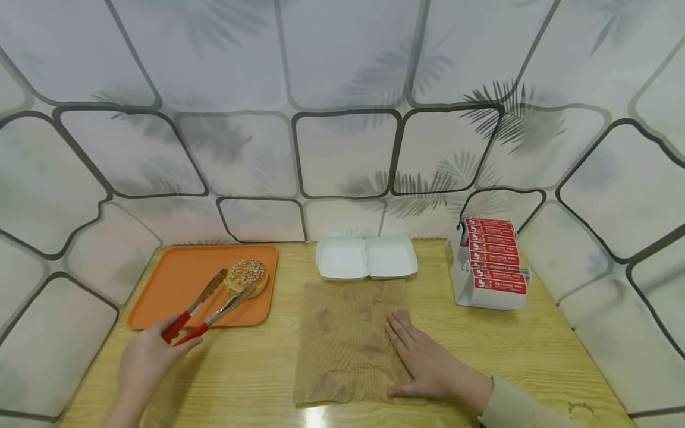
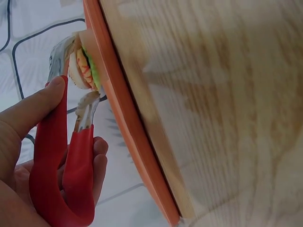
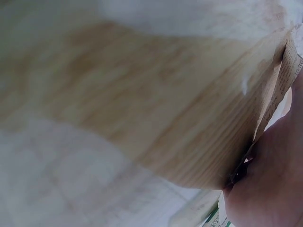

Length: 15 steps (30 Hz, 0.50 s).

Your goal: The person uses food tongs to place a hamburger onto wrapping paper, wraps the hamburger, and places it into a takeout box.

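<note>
A yellow wood-grained table (image 1: 251,368) meets white leaf-patterned walls (image 1: 348,154); left fingers (image 2: 99,170) grip red-handled metal tongs (image 2: 51,132); right fingers (image 1: 409,342), straight, touch flat brown paper (image 1: 348,351).

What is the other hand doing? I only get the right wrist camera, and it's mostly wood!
Observer: In the head view, the left hand is holding red-handled tongs.

Child: Ooh, is anything between their ends?

Observer: Yes, a burger with a sprinkled top. I can't tell whether both ends touch it.

Child: And what's in the middle, at the back, by the wall?

Observer: A white box, lying open just beyond the brown paper.
</note>
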Motion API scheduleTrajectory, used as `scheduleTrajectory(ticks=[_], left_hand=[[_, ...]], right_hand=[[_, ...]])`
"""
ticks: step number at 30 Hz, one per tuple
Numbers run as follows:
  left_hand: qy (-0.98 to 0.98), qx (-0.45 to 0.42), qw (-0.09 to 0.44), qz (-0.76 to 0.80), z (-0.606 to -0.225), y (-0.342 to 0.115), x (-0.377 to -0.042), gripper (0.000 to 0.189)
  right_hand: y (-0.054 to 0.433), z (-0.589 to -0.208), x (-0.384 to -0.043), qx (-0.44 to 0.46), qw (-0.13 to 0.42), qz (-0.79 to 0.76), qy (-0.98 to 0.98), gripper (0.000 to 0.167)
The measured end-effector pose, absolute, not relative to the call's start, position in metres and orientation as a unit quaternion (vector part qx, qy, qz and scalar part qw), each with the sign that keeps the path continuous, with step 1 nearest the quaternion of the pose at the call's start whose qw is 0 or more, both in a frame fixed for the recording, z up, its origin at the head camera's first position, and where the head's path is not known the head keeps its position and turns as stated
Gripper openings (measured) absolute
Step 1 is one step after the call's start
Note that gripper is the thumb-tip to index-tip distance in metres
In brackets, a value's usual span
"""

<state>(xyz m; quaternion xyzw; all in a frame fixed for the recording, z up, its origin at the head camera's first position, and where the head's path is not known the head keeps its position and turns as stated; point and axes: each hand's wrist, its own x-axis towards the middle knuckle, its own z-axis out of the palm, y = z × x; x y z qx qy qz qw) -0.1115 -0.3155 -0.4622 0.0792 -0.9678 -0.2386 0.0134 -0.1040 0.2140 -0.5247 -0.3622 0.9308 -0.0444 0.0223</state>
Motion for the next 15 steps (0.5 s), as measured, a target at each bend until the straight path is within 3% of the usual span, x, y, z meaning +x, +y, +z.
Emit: scheduleTrajectory(ticks=[15], left_hand=[[-0.971,0.053,0.052,-0.226,-0.473,-0.304,-0.118,0.069]], right_hand=[[0.212,-0.518,-0.102,-0.363,0.029,-0.034,0.931,0.121]])
